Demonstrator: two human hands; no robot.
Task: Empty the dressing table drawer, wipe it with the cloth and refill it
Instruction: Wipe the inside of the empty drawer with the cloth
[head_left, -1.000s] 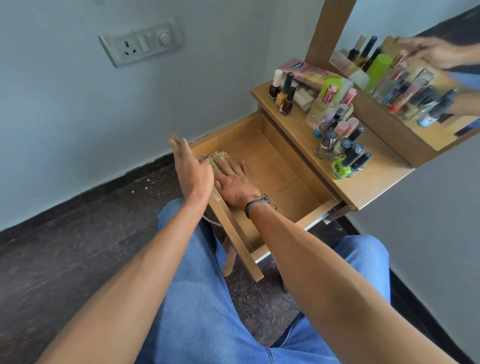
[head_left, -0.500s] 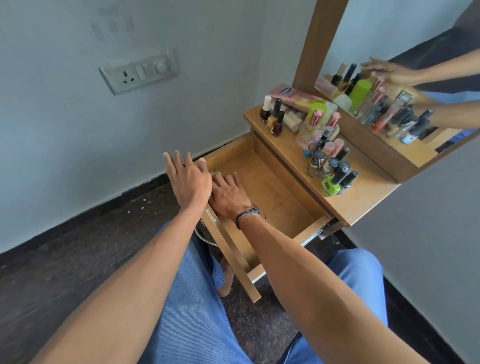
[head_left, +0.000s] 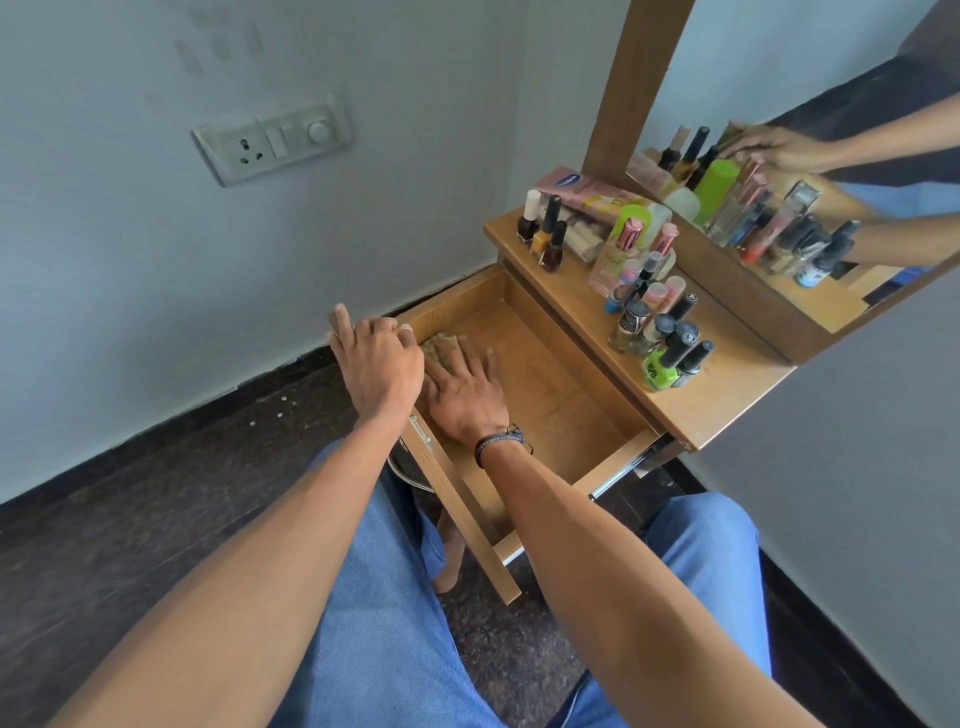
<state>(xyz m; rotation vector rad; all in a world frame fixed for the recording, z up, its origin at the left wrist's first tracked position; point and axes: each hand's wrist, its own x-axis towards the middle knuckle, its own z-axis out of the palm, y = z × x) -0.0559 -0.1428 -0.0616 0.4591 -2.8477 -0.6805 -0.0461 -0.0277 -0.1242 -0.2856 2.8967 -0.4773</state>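
The wooden drawer (head_left: 558, 410) of the dressing table stands pulled out, and its floor is bare apart from the cloth. My right hand (head_left: 465, 392) lies flat inside it, fingers spread, pressing a pale yellowish cloth (head_left: 441, 345) against the bottom near the far left corner. Most of the cloth is hidden under the hand. My left hand (head_left: 376, 366) rests on the top edge of the drawer front, fingers curled over that edge. Several nail polish and cosmetic bottles (head_left: 649, 317) stand on the table top (head_left: 727, 387).
A mirror (head_left: 810, 171) leans behind the bottles and reflects them and my hands. A white wall with a switch plate (head_left: 272, 137) is on the left. My knees in blue jeans (head_left: 395, 623) sit under the drawer above the dark floor (head_left: 130, 499).
My right hand with the cloth slid slightly along the drawer bottom near the left corner. My left hand's fingers curled over the drawer front. The camera tilted up a little.
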